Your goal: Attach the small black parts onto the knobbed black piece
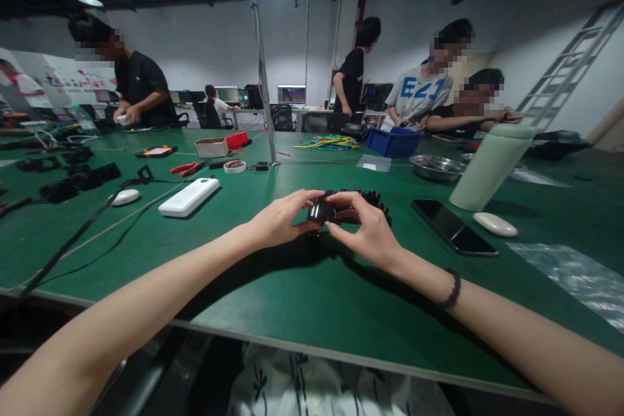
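My left hand point(280, 221) and my right hand point(368, 231) meet over the green table point(273, 292). Between their fingertips is a small, shiny black part point(320, 210), its exact kind too small to tell. The left thumb and fingers pinch it from the left, and the right thumb and fingers close on its right side. Behind the right hand lies a group of dark, knobbly black pieces point(377, 203), partly hidden by the fingers. A dark band circles the right wrist.
Left of my hands lies a white power bank point(189, 197). On the right are a black phone point(453, 227), a pale green bottle point(492, 166), a white oval case point(494, 224) and clear plastic wrap point(575, 276). Farther back stand a blue bin point(394, 143) and several people.
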The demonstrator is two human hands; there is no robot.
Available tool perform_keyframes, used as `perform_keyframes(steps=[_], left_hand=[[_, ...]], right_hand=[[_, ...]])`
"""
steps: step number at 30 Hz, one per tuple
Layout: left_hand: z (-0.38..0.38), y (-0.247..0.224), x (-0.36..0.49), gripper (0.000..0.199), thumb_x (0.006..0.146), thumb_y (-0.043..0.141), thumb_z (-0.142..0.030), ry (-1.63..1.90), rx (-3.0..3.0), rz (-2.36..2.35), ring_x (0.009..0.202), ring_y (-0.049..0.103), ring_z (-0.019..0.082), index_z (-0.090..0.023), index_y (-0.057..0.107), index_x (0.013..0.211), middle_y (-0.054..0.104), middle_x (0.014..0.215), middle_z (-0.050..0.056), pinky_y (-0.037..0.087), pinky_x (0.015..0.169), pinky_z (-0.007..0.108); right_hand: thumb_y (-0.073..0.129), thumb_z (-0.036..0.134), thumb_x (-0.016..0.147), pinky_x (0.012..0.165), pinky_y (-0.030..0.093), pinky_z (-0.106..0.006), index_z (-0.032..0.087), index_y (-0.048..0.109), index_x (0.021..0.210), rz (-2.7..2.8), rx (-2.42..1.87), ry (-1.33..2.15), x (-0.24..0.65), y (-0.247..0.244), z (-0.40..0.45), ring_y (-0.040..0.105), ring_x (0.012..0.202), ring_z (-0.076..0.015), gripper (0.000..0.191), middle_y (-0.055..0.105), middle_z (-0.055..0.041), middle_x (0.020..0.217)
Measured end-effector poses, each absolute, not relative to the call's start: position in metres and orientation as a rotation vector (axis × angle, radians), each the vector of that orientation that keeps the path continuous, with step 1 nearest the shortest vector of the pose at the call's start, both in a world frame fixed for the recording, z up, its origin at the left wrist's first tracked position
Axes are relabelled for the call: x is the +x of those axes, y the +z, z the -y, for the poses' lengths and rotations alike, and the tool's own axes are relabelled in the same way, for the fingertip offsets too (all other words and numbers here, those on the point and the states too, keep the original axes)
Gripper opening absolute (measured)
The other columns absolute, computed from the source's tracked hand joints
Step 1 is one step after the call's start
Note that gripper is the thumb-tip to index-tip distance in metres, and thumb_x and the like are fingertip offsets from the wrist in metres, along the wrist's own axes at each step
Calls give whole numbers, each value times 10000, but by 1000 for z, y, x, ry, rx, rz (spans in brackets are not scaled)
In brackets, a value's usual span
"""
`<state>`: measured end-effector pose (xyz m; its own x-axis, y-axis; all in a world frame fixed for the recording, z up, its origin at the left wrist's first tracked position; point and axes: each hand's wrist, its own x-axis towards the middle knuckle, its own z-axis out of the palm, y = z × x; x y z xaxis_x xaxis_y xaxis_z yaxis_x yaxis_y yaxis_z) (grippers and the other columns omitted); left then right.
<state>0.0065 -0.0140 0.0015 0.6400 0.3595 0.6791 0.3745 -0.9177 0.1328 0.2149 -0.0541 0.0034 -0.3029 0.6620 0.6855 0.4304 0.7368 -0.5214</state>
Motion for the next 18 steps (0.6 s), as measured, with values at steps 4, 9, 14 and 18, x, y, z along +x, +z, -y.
perform_keyframes(steps=[4, 9, 14, 18], left_hand=[[14, 2, 6, 558, 815, 687, -238, -1131, -2823, 642, 1019, 651, 200, -170, 414, 1297, 627, 1144, 113, 543, 862, 332], [13, 3, 5, 549, 831, 675, -267, -1134, -2808, 615, 1001, 650, 192, -170, 409, 1300, 630, 1095, 100, 540, 864, 327], [14, 4, 5, 536, 844, 657, -271, -1139, -2822, 621, 994, 651, 190, -175, 400, 1305, 624, 1108, 104, 540, 864, 328], [14, 3, 6, 530, 837, 664, -269, -1144, -2827, 649, 981, 655, 192, -180, 410, 1293, 627, 1103, 99, 543, 857, 334]], right_hand=[[642, 174, 757, 832, 586, -387, 197, 547, 1076, 1949, -838, 291, 215, 2, 53, 684, 904, -207, 334, 664, -74, 1040], [659, 175, 744, 824, 594, -371, 204, 534, 1057, 1896, -821, 363, 214, 2, 53, 684, 926, -204, 339, 669, -67, 1021], [665, 187, 736, 823, 598, -364, 194, 570, 1034, 1865, -834, 430, 214, 3, 52, 685, 912, -200, 313, 664, -69, 1031], [660, 188, 741, 799, 600, -363, 195, 587, 1033, 1877, -831, 399, 214, 3, 52, 686, 876, -199, 301, 658, -68, 1015]])
